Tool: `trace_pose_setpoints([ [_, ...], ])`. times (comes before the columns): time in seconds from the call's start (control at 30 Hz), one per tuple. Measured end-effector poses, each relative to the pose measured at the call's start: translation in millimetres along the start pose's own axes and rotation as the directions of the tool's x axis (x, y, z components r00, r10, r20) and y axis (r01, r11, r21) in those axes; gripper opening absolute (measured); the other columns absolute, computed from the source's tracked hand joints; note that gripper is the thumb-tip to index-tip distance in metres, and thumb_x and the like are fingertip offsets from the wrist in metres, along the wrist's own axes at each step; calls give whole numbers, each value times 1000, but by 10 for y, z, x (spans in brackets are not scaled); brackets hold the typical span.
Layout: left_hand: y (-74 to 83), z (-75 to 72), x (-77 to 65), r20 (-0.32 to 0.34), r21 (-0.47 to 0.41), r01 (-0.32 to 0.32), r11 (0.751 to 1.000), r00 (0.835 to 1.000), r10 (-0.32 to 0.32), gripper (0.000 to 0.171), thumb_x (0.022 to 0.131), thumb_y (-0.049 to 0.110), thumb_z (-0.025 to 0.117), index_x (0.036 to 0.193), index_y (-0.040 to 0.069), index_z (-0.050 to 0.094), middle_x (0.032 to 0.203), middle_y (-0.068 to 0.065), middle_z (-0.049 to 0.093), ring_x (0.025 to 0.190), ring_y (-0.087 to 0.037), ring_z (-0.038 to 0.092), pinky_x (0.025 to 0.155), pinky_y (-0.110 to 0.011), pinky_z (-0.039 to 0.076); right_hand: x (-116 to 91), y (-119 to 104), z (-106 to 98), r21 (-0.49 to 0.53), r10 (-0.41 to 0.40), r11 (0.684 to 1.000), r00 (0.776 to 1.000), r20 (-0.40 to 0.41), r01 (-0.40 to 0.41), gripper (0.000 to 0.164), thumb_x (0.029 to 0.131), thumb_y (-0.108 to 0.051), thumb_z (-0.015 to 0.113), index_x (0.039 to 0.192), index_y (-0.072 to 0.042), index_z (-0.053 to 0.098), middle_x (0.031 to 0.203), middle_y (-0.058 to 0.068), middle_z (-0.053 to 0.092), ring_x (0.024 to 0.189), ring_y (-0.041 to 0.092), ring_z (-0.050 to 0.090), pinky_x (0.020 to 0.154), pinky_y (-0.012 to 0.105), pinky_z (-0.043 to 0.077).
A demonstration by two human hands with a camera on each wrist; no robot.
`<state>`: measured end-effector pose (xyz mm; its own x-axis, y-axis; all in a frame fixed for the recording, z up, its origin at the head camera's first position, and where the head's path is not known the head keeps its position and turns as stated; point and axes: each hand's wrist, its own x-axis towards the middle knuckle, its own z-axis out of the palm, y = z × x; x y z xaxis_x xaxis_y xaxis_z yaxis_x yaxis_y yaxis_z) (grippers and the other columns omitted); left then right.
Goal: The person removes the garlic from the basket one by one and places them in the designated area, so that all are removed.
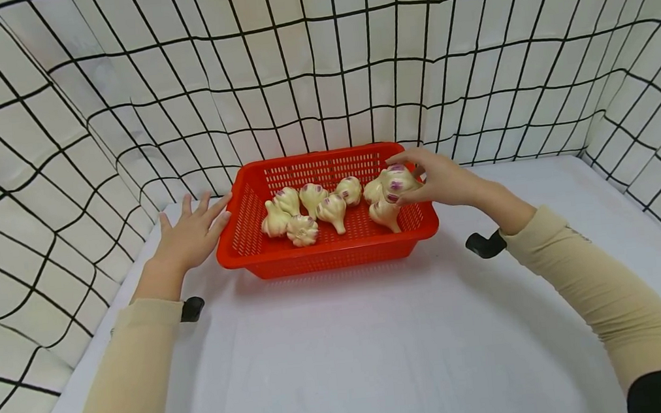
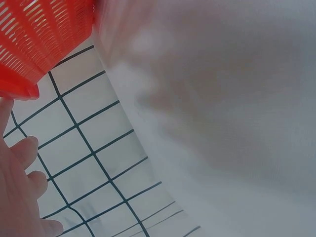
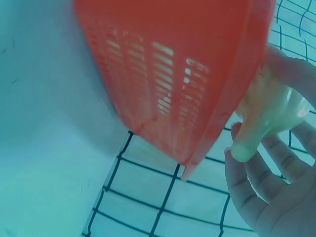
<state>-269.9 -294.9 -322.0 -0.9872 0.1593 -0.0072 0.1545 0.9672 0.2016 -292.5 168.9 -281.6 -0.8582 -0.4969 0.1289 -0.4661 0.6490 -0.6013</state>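
Observation:
A red plastic basket (image 1: 329,257) with slotted walls stands on the white surface, with several white garlic bulbs with purple marks (image 1: 311,198) inside. My right hand (image 1: 446,178) grips a garlic bulb (image 1: 400,177) above the basket's right end, thumb and fingers curled around it. In the right wrist view the held bulb's pale stem (image 3: 245,147) points down beside the basket rim. My left hand (image 1: 188,240) lies with fingers spread at the basket's left side, its fingertips at the rim. The left wrist view shows only part of that hand (image 2: 19,197), below the basket's corner.
A black wire grid (image 1: 327,72) backed with white sheeting encloses the table at the back and both sides. The white tabletop (image 1: 343,356) stretches in front of the basket. A black wrist camera mount (image 1: 485,245) juts out from the right sleeve, another (image 1: 192,309) from the left.

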Motion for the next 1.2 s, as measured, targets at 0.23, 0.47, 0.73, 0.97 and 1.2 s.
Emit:
trace_pose_setpoints([
  [0.23, -15, 3, 14, -1, -3, -9, 1000, 1000, 9, 71, 106, 62, 15, 166, 24, 16, 168, -25, 4, 151, -49, -16, 107, -77, -18, -70, 120, -101, 46, 45, 998, 999, -28, -44, 60, 88, -13, 80, 141, -8, 51, 140, 15, 55, 117, 35, 58, 84, 44, 59],
  [0.47, -21, 12, 18, -2, -1, -8, 1000, 1000, 8, 71, 106, 63, 14, 166, 24, 16, 168, -25, 4, 151, -50, -16, 107, -77, -18, -147, 190, -192, 42, 78, 996, 995, -66, -75, 63, 88, -18, 82, 140, -9, 49, 136, 14, 56, 115, 34, 57, 81, 39, 59],
  [0.73, -13, 2, 7, 2, 7, -3, 1000, 1000, 3, 71, 106, 63, 14, 166, 24, 15, 168, -25, 4, 151, -51, -14, 107, -77, -17, -238, 260, -264, 54, 98, 994, 990, -98, -93, 63, 89, -19, 83, 142, -8, 50, 136, 15, 55, 116, 34, 57, 83, 38, 58],
  [0.97, -22, 4, 14, 1, 10, -4, 1000, 1000, 4, 71, 106, 63, 14, 166, 24, 15, 168, -25, 5, 151, -51, -15, 107, -77, -18, -313, 335, -349, 63, 121, 992, 983, -140, -113, 63, 90, -19, 82, 142, -8, 49, 136, 14, 56, 121, 35, 54, 87, 39, 57],
  [1.2, -14, 3, 8, 5, 10, -2, 1000, 1000, 2, 71, 106, 63, 14, 166, 23, 16, 168, -25, 5, 151, -51, -14, 107, -77, -18, -379, 431, -411, 62, 156, 987, 974, -165, -148, 67, 89, -26, 83, 145, -9, 50, 139, 15, 55, 122, 35, 54, 81, 33, 53],
])
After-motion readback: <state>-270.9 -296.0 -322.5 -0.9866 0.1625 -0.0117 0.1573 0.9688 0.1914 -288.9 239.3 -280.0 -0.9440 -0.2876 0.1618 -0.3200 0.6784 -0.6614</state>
